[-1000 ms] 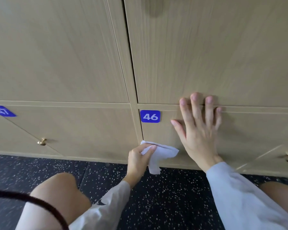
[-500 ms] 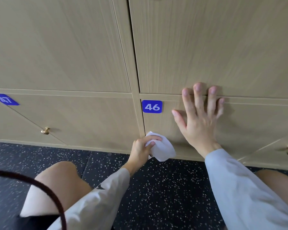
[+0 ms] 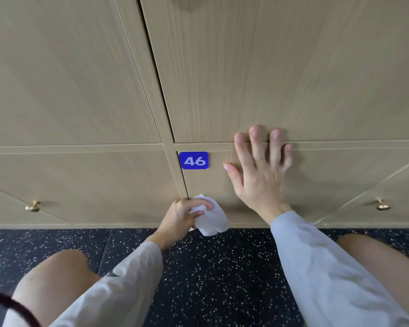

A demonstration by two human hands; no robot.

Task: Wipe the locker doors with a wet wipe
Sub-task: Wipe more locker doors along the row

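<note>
Right hand (image 3: 260, 175) lies flat with fingers spread, palm pressed on the lower locker door (image 3: 316, 185), fingertips reaching over the seam onto the upper door (image 3: 281, 67); it holds nothing and appears to serve as a brace. Left hand (image 3: 182, 215) is curled round a crumpled white wet wipe (image 3: 210, 218), gripping it at the bottom left corner of the same lower door, just below the blue number plate (image 3: 194, 160) reading 46.

Locker bank: pale wood-grain doors in two rows, brass knobs at far left (image 3: 33, 206) and far right (image 3: 382, 205). Floor (image 3: 222, 267) is dark and speckled. Both knees and pale sleeves show at the bottom of the view.

Key relation: the unwiped face of the door lies up and to the right of the left hand, which is the nearer hand to the work. The wipe has no clear long axis; its loose end hangs down and to the right, toward the floor line. Judgement: the braced right hand stands in any rightward stroke's path.
</note>
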